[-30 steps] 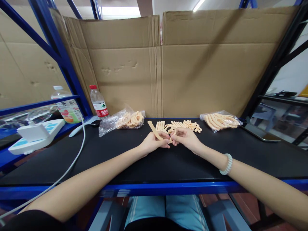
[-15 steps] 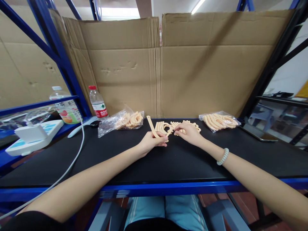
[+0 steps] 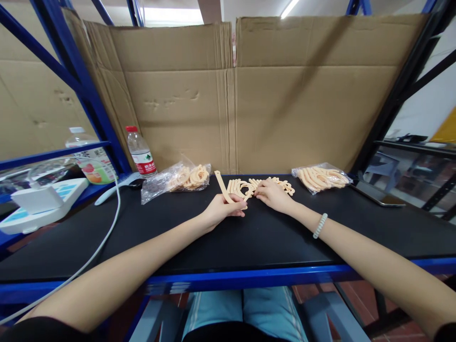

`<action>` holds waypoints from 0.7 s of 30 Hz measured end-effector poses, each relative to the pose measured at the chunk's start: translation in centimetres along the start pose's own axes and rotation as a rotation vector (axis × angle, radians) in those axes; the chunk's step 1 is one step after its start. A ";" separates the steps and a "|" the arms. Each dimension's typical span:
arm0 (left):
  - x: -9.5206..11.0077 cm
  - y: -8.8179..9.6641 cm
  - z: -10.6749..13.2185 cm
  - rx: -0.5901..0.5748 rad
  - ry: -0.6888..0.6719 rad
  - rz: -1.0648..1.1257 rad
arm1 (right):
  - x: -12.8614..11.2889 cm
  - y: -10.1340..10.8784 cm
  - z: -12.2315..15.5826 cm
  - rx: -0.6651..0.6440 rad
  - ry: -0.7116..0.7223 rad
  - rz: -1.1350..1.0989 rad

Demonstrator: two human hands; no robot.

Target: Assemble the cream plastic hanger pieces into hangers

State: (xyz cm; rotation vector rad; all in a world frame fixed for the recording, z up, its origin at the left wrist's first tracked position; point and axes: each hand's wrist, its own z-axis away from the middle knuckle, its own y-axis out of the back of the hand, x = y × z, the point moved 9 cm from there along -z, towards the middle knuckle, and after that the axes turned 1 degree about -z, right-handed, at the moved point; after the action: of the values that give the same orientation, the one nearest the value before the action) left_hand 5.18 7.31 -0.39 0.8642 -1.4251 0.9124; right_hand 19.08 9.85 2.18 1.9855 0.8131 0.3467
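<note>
My left hand (image 3: 221, 210) is closed on a long, flat, pale beige strip (image 3: 222, 184), which rises up and to the left, tilted, with a small hole near its top end. Just behind it, a cluster of similar curved beige pieces (image 3: 233, 187) lies on the black tabletop, some nested around a ring-like opening. My right hand (image 3: 273, 195) reaches down onto this cluster, fingers curled together at the pieces. What its fingertips hold, if anything, is hidden. More toothed or wavy beige pieces (image 3: 289, 189) show beyond its knuckles.
Clear bags of beige parts lie left (image 3: 192, 177) and right (image 3: 322, 177) on the table (image 3: 249, 247). At the left are a red-capped bottle (image 3: 141, 154), a power strip (image 3: 46, 202) and a white cable (image 3: 113, 216). A flat dark device (image 3: 379, 194) sits at right. Cardboard (image 3: 320, 95) stands behind.
My right hand has lowered and moved slightly left onto the cluster, its fingers drawing in. My left hand keeps the strip in nearly the same pose. The view has shifted slightly.
</note>
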 end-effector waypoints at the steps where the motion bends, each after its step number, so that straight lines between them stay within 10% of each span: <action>1: 0.0 0.0 0.0 0.000 0.001 0.003 | 0.3 0.1 -0.1 0.019 -0.011 -0.025; 21: -0.1 0.1 0.0 -0.006 0.020 -0.002 | 1.1 -0.2 -0.2 0.012 -0.028 -0.085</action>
State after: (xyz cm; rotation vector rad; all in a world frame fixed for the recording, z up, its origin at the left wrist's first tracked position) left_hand 5.12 7.36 -0.51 0.8494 -1.4094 0.9126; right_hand 19.72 10.82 2.07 1.9563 0.8803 0.2646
